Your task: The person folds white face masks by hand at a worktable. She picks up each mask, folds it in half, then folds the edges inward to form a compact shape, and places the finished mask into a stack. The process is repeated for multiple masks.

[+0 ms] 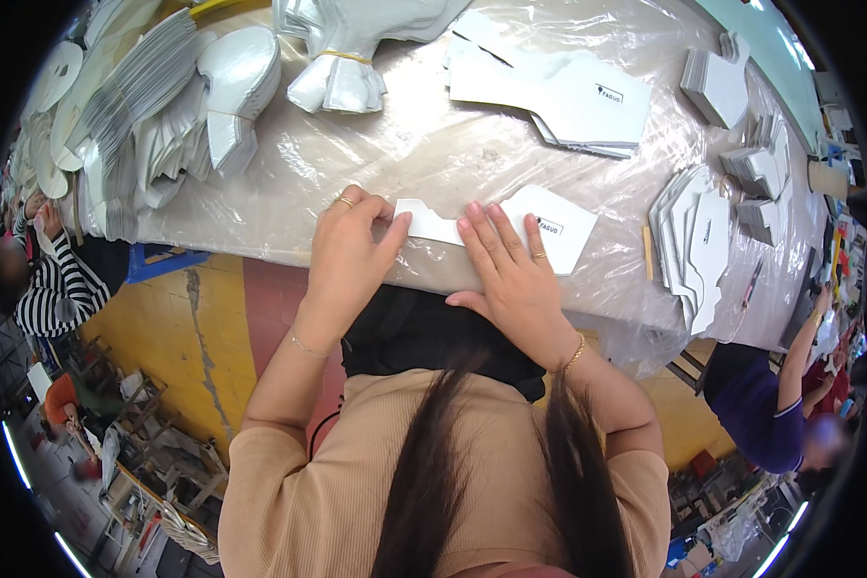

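A white, flat cut piece with a curved outline (573,249), like a shoe-upper part with a small black printed mark, lies near the table's front edge. My left hand (349,236) pinches its narrow left end between thumb and fingers. Laid flat across its middle is my right hand (509,265), fingers stretched out and pressing down on the piece. The right hand covers part of the piece, so I cannot tell whether it is one layer or more. Just beyond my hands, a stack of larger white pieces (588,96) bears a similar mark.
Plastic sheeting (395,144) covers the table. Banded bundles (342,72) and fanned stacks (116,120) of white pieces stand at the back and far left. More stacks (698,241) line the right side, near a pen-like tool (751,284). People work at both sides.
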Available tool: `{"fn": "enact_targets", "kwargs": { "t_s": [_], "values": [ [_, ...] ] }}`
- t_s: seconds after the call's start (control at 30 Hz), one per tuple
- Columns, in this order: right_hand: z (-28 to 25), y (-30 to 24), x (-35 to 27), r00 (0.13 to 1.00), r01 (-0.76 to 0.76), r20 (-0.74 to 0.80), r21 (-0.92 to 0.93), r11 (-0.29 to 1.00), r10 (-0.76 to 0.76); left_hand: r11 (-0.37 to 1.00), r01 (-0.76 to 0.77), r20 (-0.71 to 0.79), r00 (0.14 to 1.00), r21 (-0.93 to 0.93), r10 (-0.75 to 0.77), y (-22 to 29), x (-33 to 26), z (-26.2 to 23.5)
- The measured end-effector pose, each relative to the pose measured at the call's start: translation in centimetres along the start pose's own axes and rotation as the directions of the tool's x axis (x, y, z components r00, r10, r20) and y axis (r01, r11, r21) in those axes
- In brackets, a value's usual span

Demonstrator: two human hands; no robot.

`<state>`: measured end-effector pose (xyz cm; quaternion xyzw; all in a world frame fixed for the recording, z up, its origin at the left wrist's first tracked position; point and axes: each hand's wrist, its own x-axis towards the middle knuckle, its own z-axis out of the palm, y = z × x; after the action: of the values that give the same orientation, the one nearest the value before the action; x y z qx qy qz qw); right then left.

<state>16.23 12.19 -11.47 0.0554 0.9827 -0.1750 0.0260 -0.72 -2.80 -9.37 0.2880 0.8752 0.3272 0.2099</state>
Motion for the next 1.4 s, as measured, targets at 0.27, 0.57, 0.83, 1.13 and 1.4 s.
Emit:
{"fn": "enact_targets", "kwargs": {
  "t_s": [0.27,0.57,0.83,1.13,1.4],
  "values": [
    [1.6,-1.9,1.2,0.996,-0.003,-0.094,0.023,1.0,0.005,0.997,-0.057,-0.044,0.997,0.059,0.059,-1.2,-0.1,0.0],
    [2.4,-4.5,2.4,0.992,-0.09,-0.08,0.087,0.992,0.097,0.98,-0.074,-0.037,0.996,0.184,0.082,-1.4,0.2,0.4],
    [2.4,-3.7,3.8,1.0,0.019,-0.022,0.069,0.997,-0.018,0.962,0.065,-0.119,0.992,0.264,-0.034,-2.0,0.3,0.2],
    [0.3,1.4,-2.7,0.979,-0.137,0.14,-0.096,0.986,0.15,0.874,-0.174,-0.231,0.924,0.453,0.304,-2.4,-1.5,2.7],
    [0.6,0.5,-1.9,0.994,-0.073,0.072,-0.06,0.996,0.077,0.758,-0.54,0.156,0.838,0.366,0.522,-1.1,-3.2,6.6]
  ]
}}
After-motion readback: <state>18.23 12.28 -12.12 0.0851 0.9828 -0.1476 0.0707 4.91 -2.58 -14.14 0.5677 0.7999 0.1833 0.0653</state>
